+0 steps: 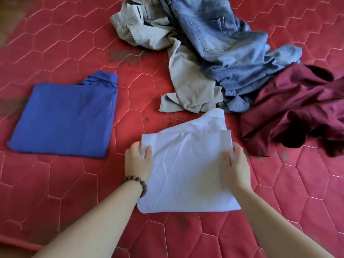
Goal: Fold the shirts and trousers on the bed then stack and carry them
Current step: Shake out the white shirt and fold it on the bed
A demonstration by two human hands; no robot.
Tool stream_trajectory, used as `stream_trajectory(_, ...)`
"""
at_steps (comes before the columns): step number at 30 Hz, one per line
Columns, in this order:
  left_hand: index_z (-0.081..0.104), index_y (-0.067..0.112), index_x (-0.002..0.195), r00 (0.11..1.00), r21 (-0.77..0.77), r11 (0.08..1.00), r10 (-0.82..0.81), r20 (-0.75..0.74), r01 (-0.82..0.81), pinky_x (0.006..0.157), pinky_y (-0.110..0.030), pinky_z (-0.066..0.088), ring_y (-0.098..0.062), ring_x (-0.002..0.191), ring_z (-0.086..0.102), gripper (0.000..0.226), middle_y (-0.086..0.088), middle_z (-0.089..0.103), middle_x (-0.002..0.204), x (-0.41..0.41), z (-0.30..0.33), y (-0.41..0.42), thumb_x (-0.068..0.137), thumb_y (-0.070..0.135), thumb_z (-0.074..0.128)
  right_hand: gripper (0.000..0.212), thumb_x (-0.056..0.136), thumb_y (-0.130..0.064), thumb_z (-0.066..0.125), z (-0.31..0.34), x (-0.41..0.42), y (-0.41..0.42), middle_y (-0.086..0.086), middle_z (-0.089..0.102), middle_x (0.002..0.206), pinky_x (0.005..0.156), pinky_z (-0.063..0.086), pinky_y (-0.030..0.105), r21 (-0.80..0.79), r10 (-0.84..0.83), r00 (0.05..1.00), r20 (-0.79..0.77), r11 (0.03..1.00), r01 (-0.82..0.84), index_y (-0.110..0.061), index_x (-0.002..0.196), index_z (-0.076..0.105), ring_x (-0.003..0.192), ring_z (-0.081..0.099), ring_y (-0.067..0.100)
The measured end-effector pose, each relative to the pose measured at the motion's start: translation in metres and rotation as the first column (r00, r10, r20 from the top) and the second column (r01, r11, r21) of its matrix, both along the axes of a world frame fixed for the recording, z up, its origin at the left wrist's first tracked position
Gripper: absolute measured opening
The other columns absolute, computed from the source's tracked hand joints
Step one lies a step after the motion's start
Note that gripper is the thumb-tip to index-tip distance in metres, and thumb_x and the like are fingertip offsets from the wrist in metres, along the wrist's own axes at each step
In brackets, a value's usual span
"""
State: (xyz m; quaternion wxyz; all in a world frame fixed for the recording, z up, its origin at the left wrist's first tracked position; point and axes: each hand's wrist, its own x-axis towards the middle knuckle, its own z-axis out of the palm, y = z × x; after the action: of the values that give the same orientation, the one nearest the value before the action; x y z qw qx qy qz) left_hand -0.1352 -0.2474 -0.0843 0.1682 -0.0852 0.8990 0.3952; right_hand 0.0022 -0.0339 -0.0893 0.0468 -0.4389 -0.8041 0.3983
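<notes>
A pale lilac-white shirt lies folded into a rough square on the red quilted bed, its collar pointing away from me. My left hand pinches its upper left edge, thumb on top. My right hand grips the upper right edge the same way. A folded blue shirt rests flat to the left. Behind lie unfolded beige trousers and blue jeans, tangled together. A crumpled maroon shirt sits at the right.
The red mattress has bare quilted surface at the far left and in front of the white shirt. A bead bracelet circles my left wrist. The bed's near edge shows at the bottom left corner.
</notes>
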Motion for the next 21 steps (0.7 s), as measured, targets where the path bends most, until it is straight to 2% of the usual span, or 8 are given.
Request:
stream_trajectory(2,0.057,0.004,0.112,0.995,-0.036,0.999,-0.009,0.098,0.012,0.079,-0.033,0.043,-0.034,0.096,0.055,0.036,-0.020,0.057,0.110,-0.014,0.000,0.007,0.091,0.033,0.058,0.021,0.096,-0.027,0.048,0.001,-0.018,0.009,0.004,0.058,0.107,0.075,0.040,0.035,-0.089,-0.051,0.999,0.000,0.995,0.051,-0.018,0.114,0.051,0.092,0.053,0.023)
stream_trajectory(5,0.055,0.003,0.094,0.997,0.067,0.997,0.021,0.076,-0.026,0.064,-0.033,0.041,-0.032,0.080,0.053,0.024,-0.014,0.056,0.085,-0.020,0.003,0.006,0.091,0.026,0.058,0.012,0.094,-0.023,0.050,0.005,-0.036,0.020,0.016,0.060,0.100,0.080,0.045,0.041,-0.156,-0.109,0.994,0.000,0.982,0.108,-0.013,0.098,0.054,0.089,0.057,0.032)
stream_trajectory(8,0.048,0.005,0.090,0.994,0.152,0.983,0.108,-0.008,-0.105,0.056,-0.033,0.032,-0.023,0.069,0.043,0.019,0.000,0.043,0.069,-0.011,0.005,-0.001,0.094,0.023,0.053,0.004,0.094,-0.020,0.054,0.008,-0.043,0.022,0.015,0.058,0.101,0.073,0.038,0.027,-0.087,-0.019,0.996,-0.086,0.996,0.012,-0.018,0.091,0.057,0.086,0.050,0.020)
stream_trajectory(11,0.045,0.007,0.092,0.984,0.096,0.982,0.167,-0.068,-0.160,0.061,-0.032,0.028,-0.024,0.072,0.044,0.018,0.004,0.044,0.069,-0.001,0.001,-0.005,0.096,0.023,0.051,0.009,0.092,-0.023,0.058,0.003,-0.046,0.021,0.009,0.051,0.103,0.062,0.031,0.015,-0.020,-0.005,0.998,-0.056,1.000,0.004,-0.021,0.101,0.060,0.080,0.046,0.013)
stream_trajectory(14,0.048,0.010,0.091,0.960,0.077,0.957,0.277,0.035,-0.278,0.057,-0.031,0.030,-0.020,0.068,0.047,0.025,0.006,0.049,0.072,-0.002,0.001,-0.006,0.094,0.034,0.052,0.042,0.089,-0.039,0.059,0.000,-0.048,0.023,0.000,0.051,0.099,0.069,0.033,0.026,-0.048,-0.097,0.989,0.113,0.994,0.103,-0.016,0.122,0.047,0.084,0.046,0.016)
stream_trajectory(16,0.053,0.009,0.080,0.947,0.078,0.961,0.242,0.212,-0.264,0.056,-0.031,0.034,-0.018,0.063,0.048,0.036,0.004,0.051,0.068,-0.004,0.003,-0.009,0.091,0.044,0.053,0.047,0.087,-0.050,0.057,0.000,-0.049,0.025,-0.003,0.053,0.091,0.066,0.035,0.031,-0.109,-0.111,0.972,0.209,0.985,0.137,-0.010,0.110,0.048,0.086,0.051,0.022)
stream_trajectory(18,0.063,0.017,0.082,0.913,0.183,0.959,0.131,0.387,-0.215,0.068,-0.033,0.048,-0.018,0.073,0.059,0.029,0.002,0.062,0.076,-0.003,0.005,-0.014,0.087,0.046,0.058,0.043,0.087,-0.053,0.055,-0.003,-0.045,0.025,0.001,0.056,0.084,0.064,0.040,0.033,-0.180,-0.016,0.981,0.191,0.982,0.051,-0.010,0.093,0.051,0.080,0.055,0.023)
stream_trajectory(21,0.065,0.028,0.095,0.938,0.266,0.959,0.003,0.345,-0.101,0.079,-0.036,0.053,-0.020,0.087,0.067,0.010,0.000,0.071,0.093,0.001,0.013,-0.015,0.086,0.032,0.065,0.033,0.093,-0.038,0.054,0.003,-0.039,0.022,-0.002,0.048,0.067,0.054,0.040,0.023,-0.195,0.090,0.995,0.032,0.977,-0.082,-0.016,0.073,0.039,0.060,0.047,0.011)
